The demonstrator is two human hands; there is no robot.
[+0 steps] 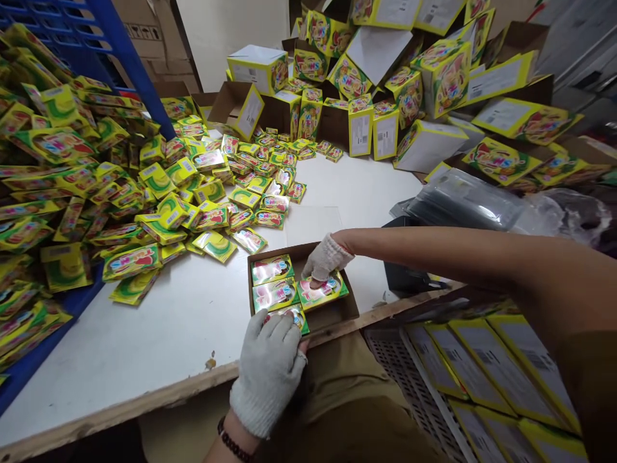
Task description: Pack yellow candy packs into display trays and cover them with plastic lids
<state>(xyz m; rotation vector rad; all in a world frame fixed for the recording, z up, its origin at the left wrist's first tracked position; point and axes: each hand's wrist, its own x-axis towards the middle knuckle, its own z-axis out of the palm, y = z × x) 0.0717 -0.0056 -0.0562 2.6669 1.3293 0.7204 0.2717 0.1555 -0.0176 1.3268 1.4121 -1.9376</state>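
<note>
A shallow brown cardboard box (348, 307) lies at the near edge of the white table (159, 334). Inside it are several shiny green-and-yellow packets (272, 269) laid flat in rows. My left hand (268, 366), in a white knit glove, rests on the nearest packet (299, 316) at the box's front edge. My right hand (326, 258), also gloved, presses its fingertips on a packet (326, 293) in the right half of the box. Whether either hand grips its packet is not visible.
A big loose heap of the same packets (159, 186) covers the table's left and back, spilling over a blue crate (33, 350). Printed yellow cartons (434, 83) are stacked at the back right. A grey crate (409, 379) with flat cartons (486, 379) stands at lower right.
</note>
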